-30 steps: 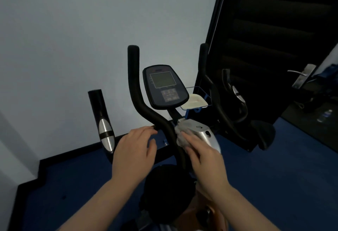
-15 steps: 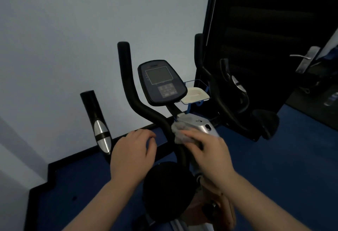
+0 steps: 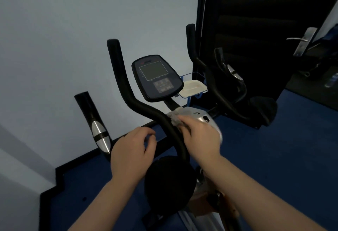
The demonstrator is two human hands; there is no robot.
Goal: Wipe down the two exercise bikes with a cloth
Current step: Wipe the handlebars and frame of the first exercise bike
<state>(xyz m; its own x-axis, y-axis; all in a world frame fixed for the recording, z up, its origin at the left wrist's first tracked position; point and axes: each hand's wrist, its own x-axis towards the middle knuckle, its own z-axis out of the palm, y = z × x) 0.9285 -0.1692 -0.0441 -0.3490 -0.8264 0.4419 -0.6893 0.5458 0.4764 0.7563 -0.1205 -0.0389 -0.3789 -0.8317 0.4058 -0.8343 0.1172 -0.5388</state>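
Nearest the camera sits the bike's black saddle (image 3: 169, 181), with both forearms reaching over it. The left hand (image 3: 130, 150) hovers just beside the left handlebar (image 3: 142, 106), its fingers loosely curled and pinching nothing; whether a fingertip brushes the bar cannot be told. It would serve better gripping that bar to steady the frame while the other hand scrubs.

The right hand (image 3: 200, 135) lies over the grey cloth (image 3: 174, 118), fingers laid forward and pressing it onto the silver shroud (image 3: 201, 116) at the foot of the console stem. The cloth is bunched, with only a small wad showing ahead of the fingertips against the handlebar. For a good wipe, I would spread it flatter under the palm, so more fabric meets the curved housing, and follow the curve in overlapping strokes, working round the small hole and screw rather than snagging on them.

Beyond stands the console (image 3: 157, 77); light pressure there seems wise, since the buttons could be pushed. Further off, the second bike (image 3: 236, 92) stands against the dark wall, apparently yet to be done, so much of the task likely remains.
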